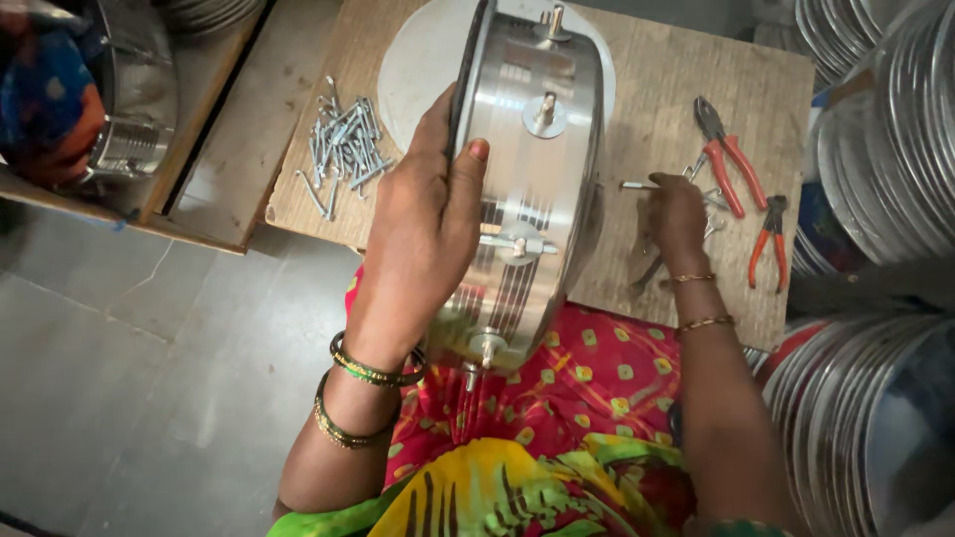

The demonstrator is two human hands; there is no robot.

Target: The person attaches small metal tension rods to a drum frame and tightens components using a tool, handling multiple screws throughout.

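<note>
Fingers (468, 174) of left hand (423, 234) grasping steel drum (532, 169) on edge; right hand (676, 214) pinching bolt (637, 185) near board's (676, 80) right edge; hold steady.

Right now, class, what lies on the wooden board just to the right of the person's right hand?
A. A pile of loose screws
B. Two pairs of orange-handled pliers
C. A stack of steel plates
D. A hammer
B: two pairs of orange-handled pliers lie on the wooden board right of the right hand; the pile of screws sits far left, beyond the left hand steadying the steel vessel.
</note>
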